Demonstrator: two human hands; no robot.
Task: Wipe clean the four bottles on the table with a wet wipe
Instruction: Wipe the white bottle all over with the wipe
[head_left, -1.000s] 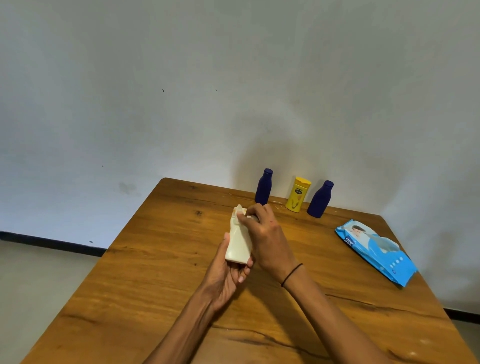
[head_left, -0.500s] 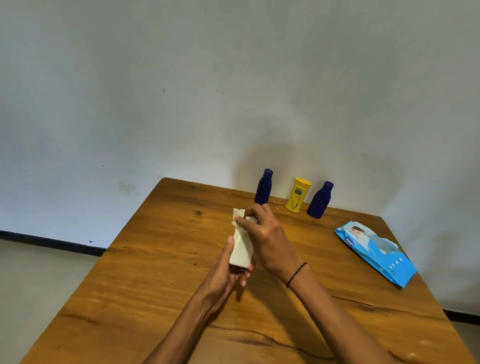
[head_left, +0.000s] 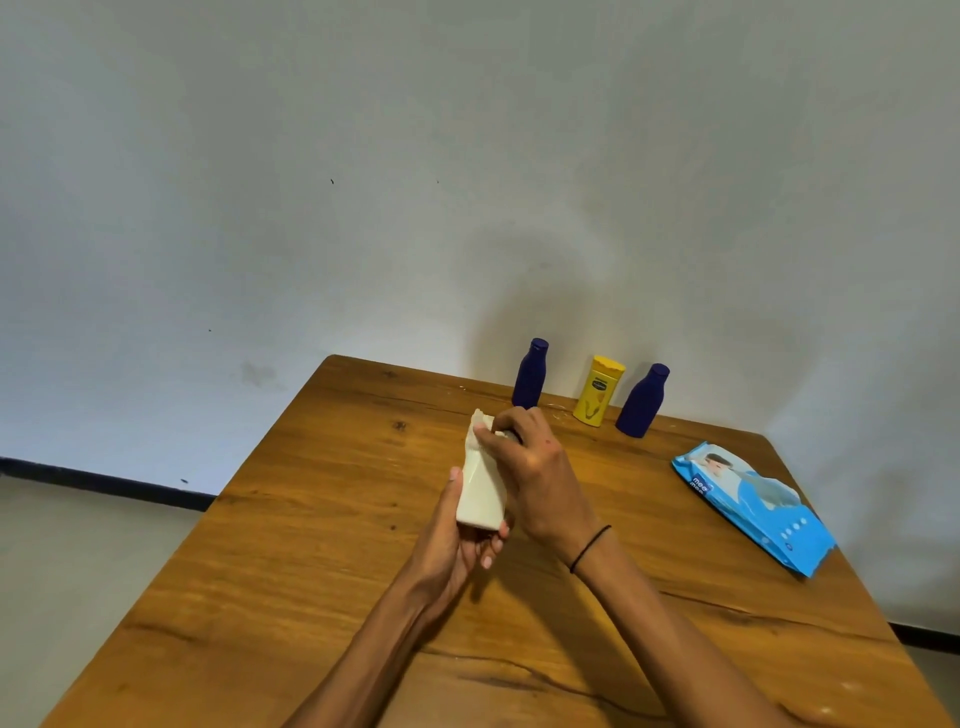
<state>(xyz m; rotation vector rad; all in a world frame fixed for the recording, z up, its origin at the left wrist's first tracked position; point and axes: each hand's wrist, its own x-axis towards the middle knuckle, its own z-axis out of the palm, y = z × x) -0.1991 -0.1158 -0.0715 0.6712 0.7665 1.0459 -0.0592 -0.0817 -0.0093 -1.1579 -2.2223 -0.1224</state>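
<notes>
A cream-white bottle (head_left: 480, 493) is held above the middle of the wooden table (head_left: 291, 525). My left hand (head_left: 457, 540) grips its lower end from below. My right hand (head_left: 530, 467) is curled round its upper part and pinches a white wet wipe (head_left: 479, 422) against the top; most of the wipe is hidden under the fingers. At the table's far edge stand a dark blue bottle (head_left: 530, 373), a yellow bottle (head_left: 598, 391) and a second dark blue bottle (head_left: 642, 400), all upright in a row.
A blue pack of wet wipes (head_left: 753, 506) lies flat near the table's right edge. The table stands against a pale wall; grey floor shows to the left, beyond the table's left edge.
The right hand has shifted slightly along the top of the white bottle with the wipe. The bottle's tilt changed a little in the left hand. The standing bottles and pack stayed put.
</notes>
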